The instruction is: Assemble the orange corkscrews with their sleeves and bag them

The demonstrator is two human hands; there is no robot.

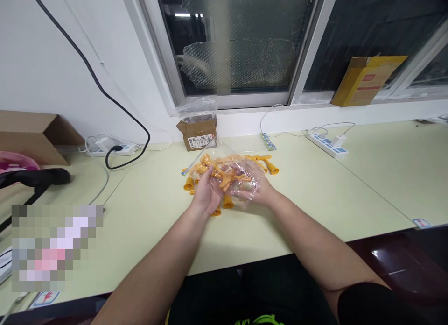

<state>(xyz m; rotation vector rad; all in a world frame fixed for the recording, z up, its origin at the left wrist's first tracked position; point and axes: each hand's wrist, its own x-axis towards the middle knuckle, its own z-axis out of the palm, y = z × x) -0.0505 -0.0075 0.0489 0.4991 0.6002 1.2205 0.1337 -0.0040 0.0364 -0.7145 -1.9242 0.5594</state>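
A clear plastic bag (245, 190) with orange-yellow plastic pieces (229, 178) in it is between my two hands, just above the table. My left hand (207, 194) grips the bag's left side, thumb up, close to the pieces. On the other side my right hand (259, 182) shows partly through the shiny film, its fingers curled about the bag; whether it is inside or behind the film I cannot tell. Several more yellow pieces with flared, cup-like ends (271, 166) lie on the table around and beneath the bag.
A small open carton (199, 132) stands against the wall behind the bag. Power strips with cables lie at the left (111, 150) and right (327, 144). A yellow box (366, 82) leans on the window sill. A black cable (94, 75) hangs down at left.
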